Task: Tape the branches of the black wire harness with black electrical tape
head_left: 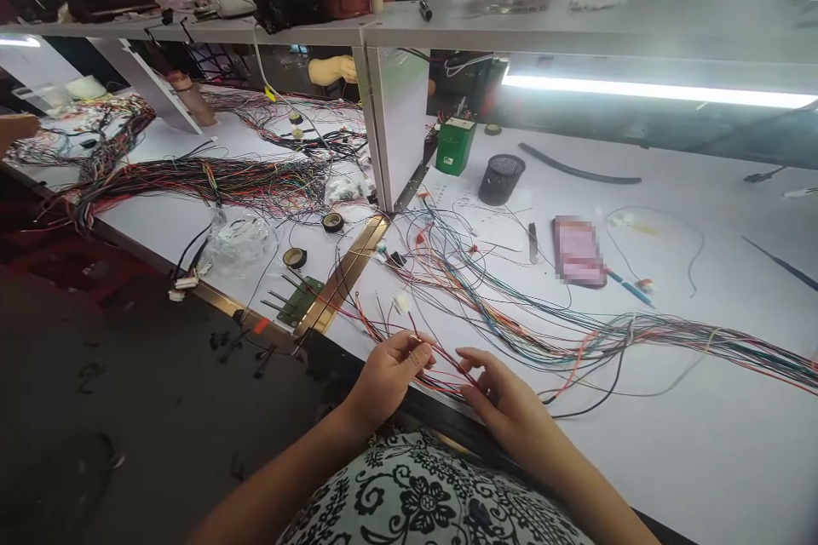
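At the near edge of the white table [671, 443], both hands meet over a few thin red wires [447, 362]. The left hand [387, 375] pinches the wire ends between thumb and fingertips, closed on them; the right hand [504, 400] has its fingers curled around the same strands just beside it, the two hands almost touching.

These red wires belong to a loose spread of coloured wires [511, 306] that fans across the table and gathers into a thick wire bundle [703, 336] running off to the right. A small white connector [401, 302] lies among the strands just beyond the left hand.

Farther back stand a black mesh cup [500, 179] and a green box [455, 146], with a pink pad [578, 251] and a blue pen [630, 288] near them. A brass rail [348, 268] marks the joint to the neighbouring table, where a green circuit board [300, 300], two tape rolls [295, 257] and another heavy harness [192, 179] lie. A white upright divider [400, 123] stands between the two tables.
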Demonstrator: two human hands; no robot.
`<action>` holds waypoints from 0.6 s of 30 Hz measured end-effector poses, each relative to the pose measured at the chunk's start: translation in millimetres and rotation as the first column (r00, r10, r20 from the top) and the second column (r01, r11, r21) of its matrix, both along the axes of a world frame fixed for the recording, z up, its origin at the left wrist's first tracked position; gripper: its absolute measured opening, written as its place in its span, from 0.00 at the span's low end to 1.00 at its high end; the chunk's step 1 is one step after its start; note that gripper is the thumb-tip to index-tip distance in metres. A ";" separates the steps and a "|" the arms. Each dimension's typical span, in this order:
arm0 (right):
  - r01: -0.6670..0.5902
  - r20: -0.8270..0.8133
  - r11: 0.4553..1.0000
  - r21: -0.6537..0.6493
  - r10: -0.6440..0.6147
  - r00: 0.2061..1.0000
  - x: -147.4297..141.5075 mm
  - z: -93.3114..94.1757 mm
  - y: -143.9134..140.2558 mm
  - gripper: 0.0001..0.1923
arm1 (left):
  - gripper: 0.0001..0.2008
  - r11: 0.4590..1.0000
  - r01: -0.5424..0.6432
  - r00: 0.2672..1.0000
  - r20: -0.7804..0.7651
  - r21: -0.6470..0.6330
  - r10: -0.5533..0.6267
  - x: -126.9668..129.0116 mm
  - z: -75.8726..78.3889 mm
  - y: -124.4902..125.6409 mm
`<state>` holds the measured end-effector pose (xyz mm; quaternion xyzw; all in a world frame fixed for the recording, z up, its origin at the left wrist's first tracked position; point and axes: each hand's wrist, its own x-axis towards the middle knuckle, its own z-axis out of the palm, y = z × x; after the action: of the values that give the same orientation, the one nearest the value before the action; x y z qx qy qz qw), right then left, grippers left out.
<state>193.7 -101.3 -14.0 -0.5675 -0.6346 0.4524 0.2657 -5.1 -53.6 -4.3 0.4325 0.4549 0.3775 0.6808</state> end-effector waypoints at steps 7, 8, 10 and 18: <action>-0.009 0.064 0.966 0.257 -0.007 0.998 -17.4 18.1 21.7 0.12 | 0.11 0.994 0.063 0.998 0.023 0.087 -0.065 2.0 5.2 -1.4; -0.010 0.065 0.971 0.238 -0.005 0.998 -19.8 19.8 23.9 0.13 | 0.11 0.996 0.054 0.996 0.061 0.065 -0.058 2.7 3.8 -1.4; 0.001 0.059 0.979 0.204 -0.013 0.998 -22.9 21.0 26.6 0.15 | 0.12 0.999 0.019 0.987 0.158 -0.033 -0.014 2.6 0.7 -1.0; 0.030 0.017 0.989 0.144 -0.032 0.999 -22.7 12.3 26.0 0.14 | 0.08 0.941 -0.203 0.891 0.349 -0.271 0.292 -6.5 -2.3 -0.7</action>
<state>171.0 -75.2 -1.6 -0.5610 -0.6591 0.3960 0.3067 -11.6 -54.4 -6.6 0.2077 0.4045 0.4844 0.7473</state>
